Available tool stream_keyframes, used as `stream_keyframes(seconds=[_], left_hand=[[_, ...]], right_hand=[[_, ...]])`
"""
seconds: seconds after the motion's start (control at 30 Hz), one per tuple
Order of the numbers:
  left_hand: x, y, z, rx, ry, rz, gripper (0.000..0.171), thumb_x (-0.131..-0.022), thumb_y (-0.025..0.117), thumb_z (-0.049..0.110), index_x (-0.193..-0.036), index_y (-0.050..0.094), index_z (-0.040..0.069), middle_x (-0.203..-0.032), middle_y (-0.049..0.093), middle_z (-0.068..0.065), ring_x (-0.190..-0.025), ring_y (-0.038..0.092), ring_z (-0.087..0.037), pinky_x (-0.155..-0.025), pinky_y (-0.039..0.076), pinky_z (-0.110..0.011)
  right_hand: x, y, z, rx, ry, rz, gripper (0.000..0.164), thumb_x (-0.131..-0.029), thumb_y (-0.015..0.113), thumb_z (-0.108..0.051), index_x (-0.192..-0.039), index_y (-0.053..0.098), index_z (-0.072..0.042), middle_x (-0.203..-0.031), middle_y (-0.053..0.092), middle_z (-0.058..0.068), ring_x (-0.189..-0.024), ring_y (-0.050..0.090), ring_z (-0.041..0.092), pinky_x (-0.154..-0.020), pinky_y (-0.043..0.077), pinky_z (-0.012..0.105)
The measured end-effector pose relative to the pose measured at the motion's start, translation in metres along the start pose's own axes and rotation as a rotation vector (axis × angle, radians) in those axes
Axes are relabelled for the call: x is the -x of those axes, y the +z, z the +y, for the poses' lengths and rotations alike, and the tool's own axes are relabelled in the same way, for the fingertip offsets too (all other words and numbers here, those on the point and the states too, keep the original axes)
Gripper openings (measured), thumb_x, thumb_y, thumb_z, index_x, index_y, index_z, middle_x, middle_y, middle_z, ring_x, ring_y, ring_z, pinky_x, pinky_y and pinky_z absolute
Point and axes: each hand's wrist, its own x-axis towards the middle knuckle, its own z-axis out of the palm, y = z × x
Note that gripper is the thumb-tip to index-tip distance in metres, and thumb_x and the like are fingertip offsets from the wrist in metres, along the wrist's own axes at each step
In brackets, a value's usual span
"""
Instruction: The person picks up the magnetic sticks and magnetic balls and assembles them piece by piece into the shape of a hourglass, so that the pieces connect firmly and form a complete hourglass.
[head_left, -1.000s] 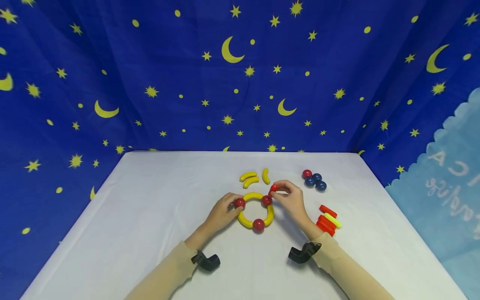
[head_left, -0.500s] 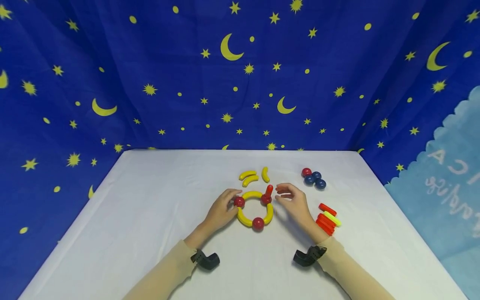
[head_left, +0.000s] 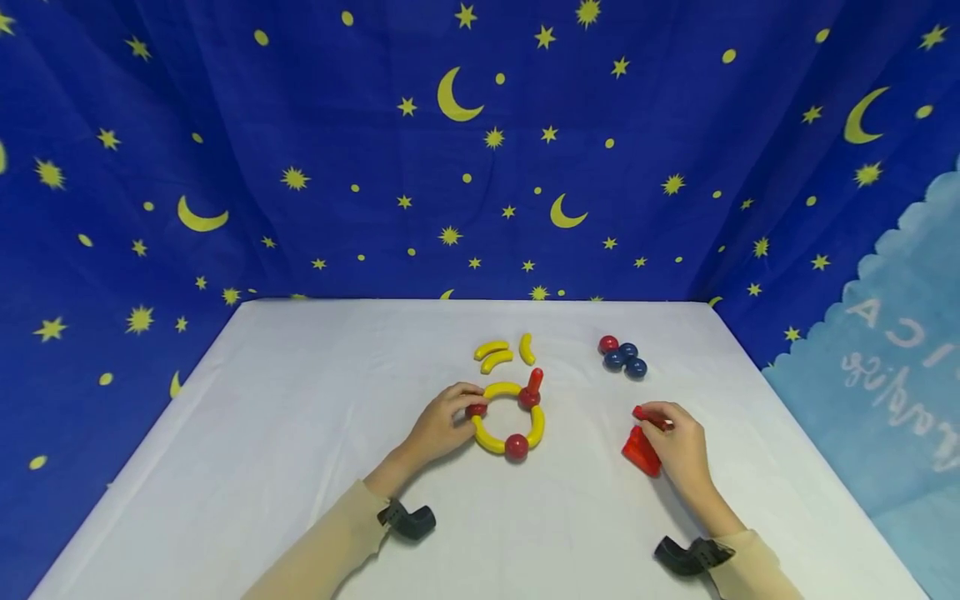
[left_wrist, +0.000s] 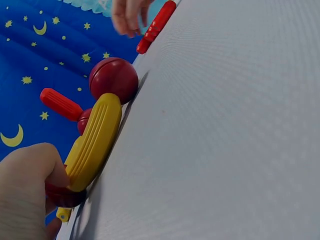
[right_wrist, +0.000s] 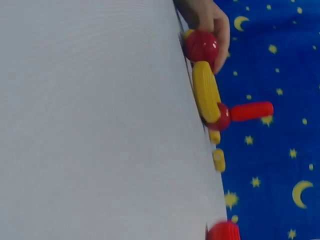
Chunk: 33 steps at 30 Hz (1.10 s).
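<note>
My left hand (head_left: 442, 423) holds the red ball (head_left: 477, 409) at the left of a ring built from curved yellow pieces (head_left: 489, 440) and red balls. A front red ball (head_left: 516, 447) and a back right red ball (head_left: 528, 397) join the other ends. From the back right ball a straight red rod (head_left: 535, 382) sticks up, standing clear in the right wrist view too. My right hand (head_left: 681, 437) is at the loose rods on the right, thumb and fingers either side of a single red rod (head_left: 639, 412). I cannot tell whether they grip it.
Red rods (head_left: 641, 452) lie side by side under my right hand. Three loose curved yellow pieces (head_left: 496, 361) lie behind the ring. Several blue balls (head_left: 614, 360) and another red ball (head_left: 608, 343) sit farther back right. A starry blue cloth (head_left: 390, 150) hangs behind the white table (head_left: 315, 358).
My right hand has let go of the red rod, which now stands on the back right ball, and has moved right to the loose rods. My left hand has stayed at its ball.
</note>
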Motion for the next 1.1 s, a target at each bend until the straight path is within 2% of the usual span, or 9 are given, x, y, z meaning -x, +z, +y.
stream_keyframes(seconds=[0.13,0.23,0.33,0.5,0.67,0.87,1.0,1.1], left_hand=[[0.0,0.0,0.0,0.022,0.013,-0.016,0.039,-0.073,0.069,0.005,-0.112,0.069,0.007,-0.118,0.06,-0.007,-0.112,0.058,-0.023,-0.098,0.047,-0.041],[0.0,0.0,0.001,0.014,0.042,-0.024,0.038,-0.073,0.073,0.009,-0.111,0.07,0.007,-0.113,0.061,-0.006,-0.108,0.058,-0.021,-0.096,0.048,-0.038],[0.0,-0.001,0.002,-0.042,0.102,-0.045,0.038,-0.074,0.075,0.014,-0.112,0.07,0.006,-0.109,0.061,-0.004,-0.103,0.058,-0.017,-0.092,0.049,-0.034],[0.0,-0.002,0.006,-0.121,0.186,-0.099,0.039,-0.076,0.077,0.024,-0.111,0.071,0.008,-0.1,0.06,0.001,-0.092,0.055,-0.011,-0.083,0.048,-0.027],[0.001,-0.003,0.007,-0.146,0.166,-0.136,0.037,-0.075,0.079,0.032,-0.106,0.071,0.014,-0.093,0.059,0.006,-0.086,0.052,-0.006,-0.08,0.046,-0.023],[0.002,-0.004,0.006,-0.168,0.184,-0.144,0.035,-0.073,0.081,0.036,-0.1,0.068,0.017,-0.087,0.059,0.007,-0.082,0.051,-0.006,-0.078,0.046,-0.022],[0.002,-0.005,0.006,-0.163,0.201,-0.125,0.038,-0.069,0.083,0.04,-0.095,0.068,0.016,-0.086,0.055,0.008,-0.081,0.047,-0.005,-0.074,0.043,-0.02],[0.001,-0.004,0.005,-0.152,0.22,-0.098,0.04,-0.067,0.083,0.043,-0.094,0.07,0.016,-0.09,0.052,0.007,-0.082,0.045,-0.006,-0.073,0.041,-0.019]], right_hand=[[0.006,-0.013,0.007,0.108,0.06,-0.086,0.021,-0.078,0.064,0.005,-0.099,0.068,0.004,-0.094,0.07,0.019,-0.083,0.062,0.028,-0.066,0.045,0.013],[0.007,-0.019,0.008,0.106,0.095,-0.133,0.022,-0.08,0.062,0.004,-0.102,0.066,0.006,-0.095,0.069,0.022,-0.083,0.063,0.031,-0.064,0.047,0.014],[0.005,-0.023,0.01,0.108,0.115,-0.162,0.021,-0.081,0.063,0.003,-0.102,0.066,0.007,-0.094,0.069,0.024,-0.081,0.065,0.031,-0.064,0.047,0.014],[0.001,-0.026,0.014,0.125,0.136,-0.2,0.021,-0.079,0.069,0.001,-0.098,0.067,0.008,-0.092,0.07,0.024,-0.077,0.067,0.026,-0.062,0.047,0.014],[-0.002,-0.025,0.015,0.122,0.112,-0.203,0.023,-0.076,0.073,0.0,-0.097,0.067,0.007,-0.088,0.071,0.021,-0.071,0.062,0.01,-0.062,0.047,0.014],[-0.003,-0.011,-0.006,-0.066,0.059,-0.124,0.029,-0.075,0.072,0.004,-0.104,0.065,0.006,-0.09,0.069,0.022,-0.072,0.055,-0.01,-0.063,0.047,0.006],[-0.002,0.007,-0.031,-0.246,-0.007,-0.134,0.036,-0.074,0.07,0.011,-0.109,0.063,0.011,-0.094,0.067,0.026,-0.077,0.056,-0.012,-0.067,0.049,0.006],[-0.001,0.022,-0.05,-0.377,-0.054,-0.175,0.036,-0.074,0.071,0.012,-0.109,0.062,0.013,-0.096,0.065,0.027,-0.082,0.058,-0.011,-0.07,0.052,0.009]])
